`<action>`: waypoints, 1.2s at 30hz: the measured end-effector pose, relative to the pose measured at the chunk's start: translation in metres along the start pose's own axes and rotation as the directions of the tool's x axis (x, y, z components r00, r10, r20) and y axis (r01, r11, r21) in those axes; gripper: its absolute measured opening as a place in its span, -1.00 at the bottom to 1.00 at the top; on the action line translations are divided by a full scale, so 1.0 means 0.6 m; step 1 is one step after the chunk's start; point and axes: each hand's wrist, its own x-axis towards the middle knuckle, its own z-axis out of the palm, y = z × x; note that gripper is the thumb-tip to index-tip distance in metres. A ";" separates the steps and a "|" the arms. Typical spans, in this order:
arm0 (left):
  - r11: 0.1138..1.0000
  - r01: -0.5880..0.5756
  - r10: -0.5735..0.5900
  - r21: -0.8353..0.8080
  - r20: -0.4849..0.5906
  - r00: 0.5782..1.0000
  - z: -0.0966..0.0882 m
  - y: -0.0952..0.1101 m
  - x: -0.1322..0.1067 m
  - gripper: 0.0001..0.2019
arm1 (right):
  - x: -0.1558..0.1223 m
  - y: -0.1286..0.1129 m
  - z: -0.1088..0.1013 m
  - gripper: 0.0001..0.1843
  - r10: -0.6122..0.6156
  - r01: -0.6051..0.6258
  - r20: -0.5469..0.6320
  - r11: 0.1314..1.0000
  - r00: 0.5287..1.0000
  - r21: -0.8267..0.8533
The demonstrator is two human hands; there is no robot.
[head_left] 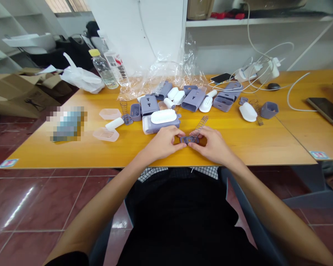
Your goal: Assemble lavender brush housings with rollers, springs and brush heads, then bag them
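Note:
Near the table's front edge, my left hand and my right hand pinch a small grey-purple plastic piece from either side. A metal coil spring rises from that piece at a slant, close to my right fingers. Just beyond my left hand lies a grey-purple case with a white bristled brush head on top. Farther right are a white oval part, another spring and a grey-purple cup.
Several grey-purple housings and white parts lie behind my hands, before crumpled clear plastic. Translucent covers and a white roller are at left. Bottles stand back left. Cables, a power strip and a phone lie right.

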 end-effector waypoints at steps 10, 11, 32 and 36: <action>1.000 -0.026 0.026 -0.008 0.003 1.000 0.005 0.003 0.000 -0.91 | 0.003 -0.004 0.007 -0.81 0.058 -0.059 -0.021 0.996 0.998 -0.062; 1.000 -0.030 0.030 -0.008 0.000 1.000 0.005 0.003 -0.001 -0.91 | 0.003 -0.004 0.008 -0.81 0.066 -0.067 -0.021 0.995 0.998 -0.074; 0.965 -0.169 0.173 0.202 -0.004 0.985 0.021 -0.006 -0.011 -0.80 | -0.008 0.034 -0.014 -0.47 0.112 -0.149 -0.137 0.943 0.984 -0.299; 0.953 -0.174 0.180 0.246 0.000 0.984 0.023 -0.009 -0.012 -0.80 | -0.003 0.017 -0.009 -0.61 0.076 -0.108 -0.097 0.917 0.992 -0.384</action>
